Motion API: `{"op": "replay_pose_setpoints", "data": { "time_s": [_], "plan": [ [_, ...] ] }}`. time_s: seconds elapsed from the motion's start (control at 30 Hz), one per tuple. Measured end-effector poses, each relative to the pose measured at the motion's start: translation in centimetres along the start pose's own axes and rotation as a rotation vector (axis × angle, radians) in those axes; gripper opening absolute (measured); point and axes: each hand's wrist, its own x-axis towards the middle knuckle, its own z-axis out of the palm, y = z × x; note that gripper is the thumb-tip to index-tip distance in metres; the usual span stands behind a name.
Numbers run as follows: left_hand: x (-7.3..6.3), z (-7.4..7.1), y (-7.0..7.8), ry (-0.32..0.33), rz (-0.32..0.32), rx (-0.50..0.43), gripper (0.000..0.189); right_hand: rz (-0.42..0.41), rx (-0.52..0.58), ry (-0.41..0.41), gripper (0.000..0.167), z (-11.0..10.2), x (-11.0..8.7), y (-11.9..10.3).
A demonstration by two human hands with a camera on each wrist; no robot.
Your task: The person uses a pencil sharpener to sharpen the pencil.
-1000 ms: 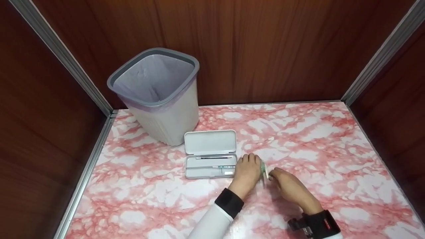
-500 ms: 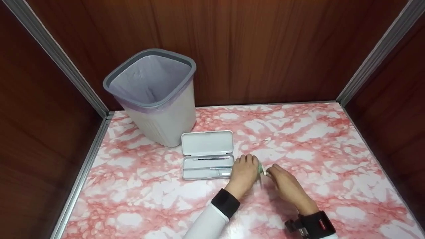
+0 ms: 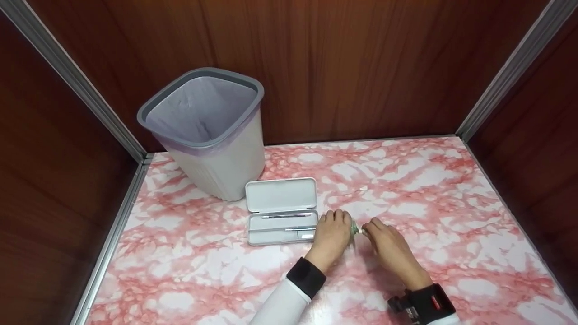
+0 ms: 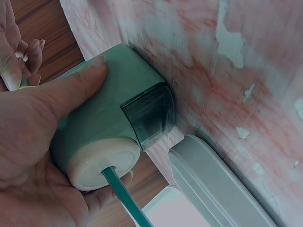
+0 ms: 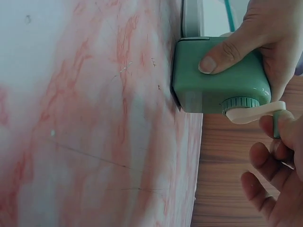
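Note:
A green crank pencil sharpener (image 5: 203, 90) stands on the table, mostly hidden by my left hand (image 3: 333, 232) in the head view. That hand grips its body, with the thumb lying across one side, as the left wrist view shows. A teal pencil (image 4: 124, 196) sticks into the cream round holder (image 4: 102, 163) of the sharpener. On the opposite end, my right hand (image 3: 390, 246) pinches the green knob (image 5: 277, 125) of the cream crank (image 5: 248, 113) between thumb and index finger. The sharpener has a dark clear shavings window (image 4: 151, 116).
Just left of the sharpener lies an open pencil case (image 3: 283, 195), holding a dark pencil (image 3: 286, 216) and a white piece like an eraser (image 3: 307, 235). Behind it stands a lined waste bin (image 3: 221, 169). Brown wood panels (image 3: 343, 67) surround the red-and-white table (image 3: 203, 280).
The crank has turned, its arm swinging from toward me to a foreshortened position. My right hand has risen slightly with the knob. My left hand stays on the sharpener; the head view shifted a little.

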Motion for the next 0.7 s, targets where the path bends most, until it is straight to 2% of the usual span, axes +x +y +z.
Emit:
{"op": "replay_pose_setpoints", "data": {
  "time_s": [0.23,0.5,0.7],
  "plan": [
    [-0.03,0.44,-0.02,-0.017,0.013,0.005,0.033,0.009,-0.027,0.042,0.010,0.03,0.55,0.26],
    [-0.11,0.51,-0.11,-0.011,0.019,-0.017,0.033,0.082,-0.061,-0.027,0.019,0.03,0.64,0.54],
    [-0.04,0.43,-0.02,-0.010,0.025,-0.020,0.029,0.110,-0.051,-0.041,0.025,-0.03,1.01,1.00]
  ]
}}
